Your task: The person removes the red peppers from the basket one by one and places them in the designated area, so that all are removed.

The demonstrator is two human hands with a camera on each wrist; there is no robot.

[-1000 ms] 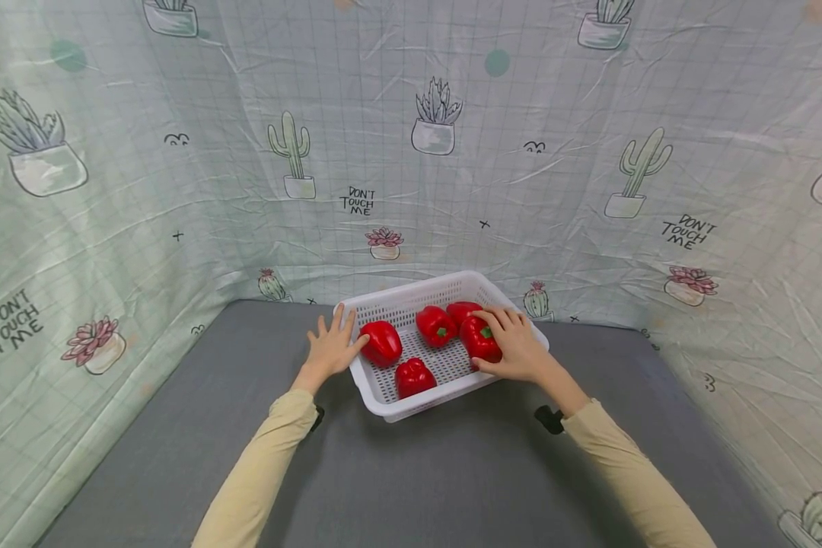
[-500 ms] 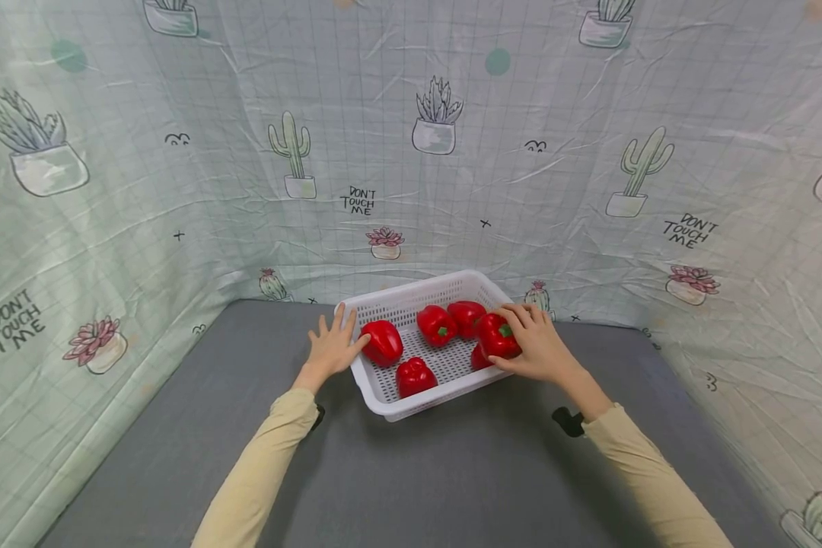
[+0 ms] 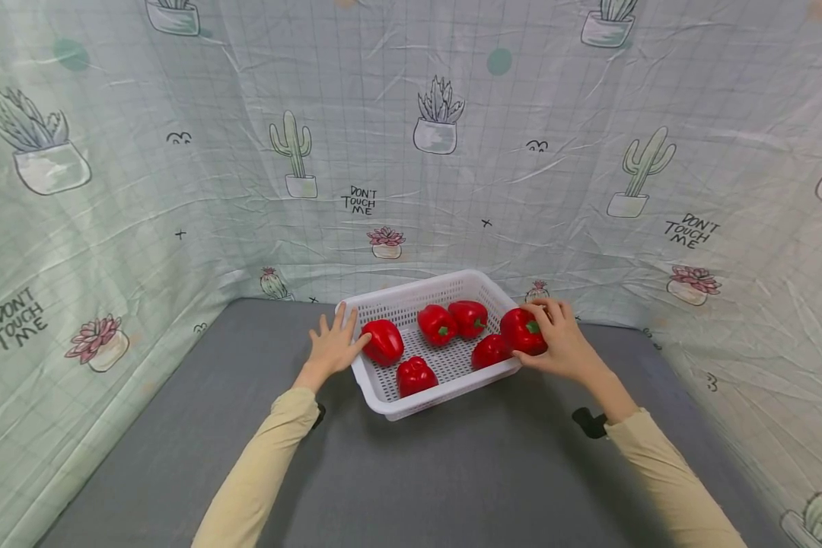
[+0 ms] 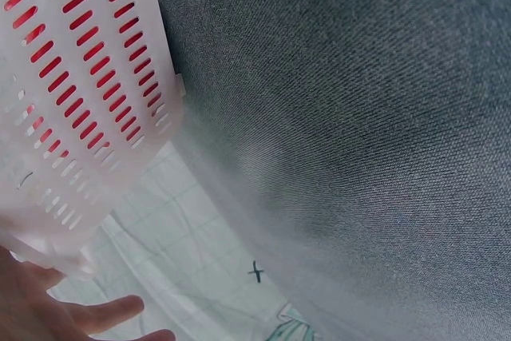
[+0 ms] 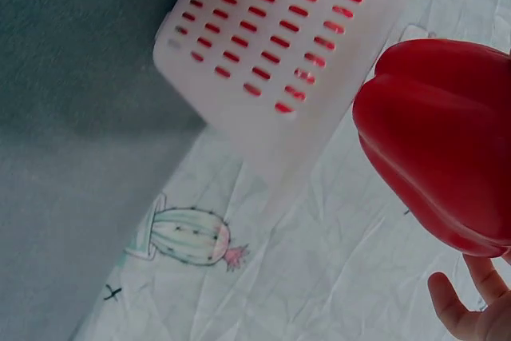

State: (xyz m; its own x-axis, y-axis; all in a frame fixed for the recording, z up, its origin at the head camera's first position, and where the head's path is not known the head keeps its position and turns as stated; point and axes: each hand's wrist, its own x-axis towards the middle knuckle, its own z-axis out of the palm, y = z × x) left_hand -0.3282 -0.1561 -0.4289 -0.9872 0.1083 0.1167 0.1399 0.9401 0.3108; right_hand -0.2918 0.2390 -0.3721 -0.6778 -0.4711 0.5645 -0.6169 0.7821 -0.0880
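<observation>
A red bell pepper [image 3: 523, 330] with a green stem is gripped by my right hand [image 3: 565, 348], above the right end of a white perforated plastic basket [image 3: 411, 403]. In the right wrist view this bell pepper [image 5: 447, 141] is beyond the basket's rim, with fingertips [image 5: 457, 309] below it. My left hand [image 3: 330, 352] rests at the basket's left rim, fingers spread and straight. Inside the basket lie several more red peppers, among them a left one [image 3: 383, 342], a front one [image 3: 415, 377] and a right one [image 3: 490, 352].
The basket stands slightly turned on a grey cloth-covered table [image 3: 445, 479]. A pale curtain [image 3: 233, 152] printed with cacti surrounds the table at the back and both sides, close behind the basket.
My right hand has lifted the bell pepper from the basket's right part and moved it rightward to the right rim, uncovering the pepper beneath. My left hand stays put.
</observation>
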